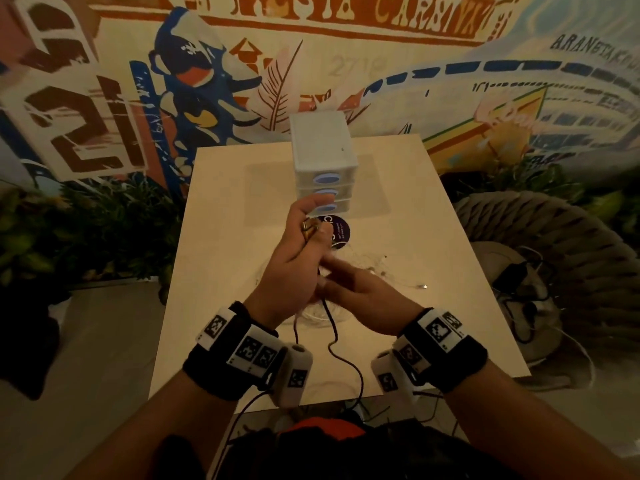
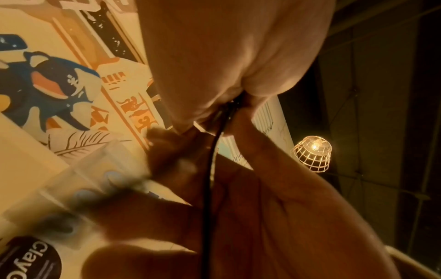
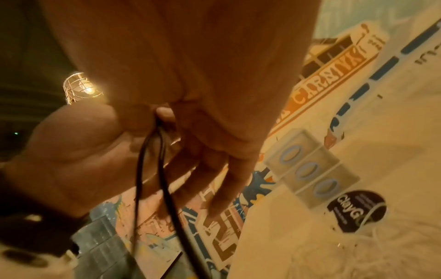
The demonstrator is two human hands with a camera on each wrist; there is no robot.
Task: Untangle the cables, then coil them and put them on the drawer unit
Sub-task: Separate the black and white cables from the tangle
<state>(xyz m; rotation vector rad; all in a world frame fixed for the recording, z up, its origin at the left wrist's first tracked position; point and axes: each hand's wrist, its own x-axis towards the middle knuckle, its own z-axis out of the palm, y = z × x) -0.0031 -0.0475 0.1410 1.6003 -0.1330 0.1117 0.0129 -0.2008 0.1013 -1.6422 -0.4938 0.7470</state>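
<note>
The big pale table (image 1: 433, 237) holds it all. At the middle of its far edge stands the white drawer unit (image 1: 320, 143), w/ 3 see-through drawers stacked up and a blue oval handle on each; its flat top is bare. Just in front of it, touching or almost, lies a dark round sticker (image 1: 341, 233) w/ white letters. Thin white cables (image 1: 367, 268) lie in a loose messy heap near the middle of the table, partly under the hands, w/ a small plug end (image 1: 423, 286) sticking out toward the right edge. Both hands are up over the middle of the table & close together, fingers touching. The left hand (image 1: 294, 268) is curled round a black cable (image 1: 332, 327), w/ a shiny gold-ish plug (image 1: 309, 227) poking out by the thumb. The right hand (image 1: 363, 299) reaches across to the left hand; its thumb & a finger pinch the same black cable, the other fingers hang straight. The black cable is thin & dark. In the right wrist view 2 strands of it drop from the fingers side by side. It hangs down btw the wrists, bends over the near edge of the table & drops out of sight.
</note>
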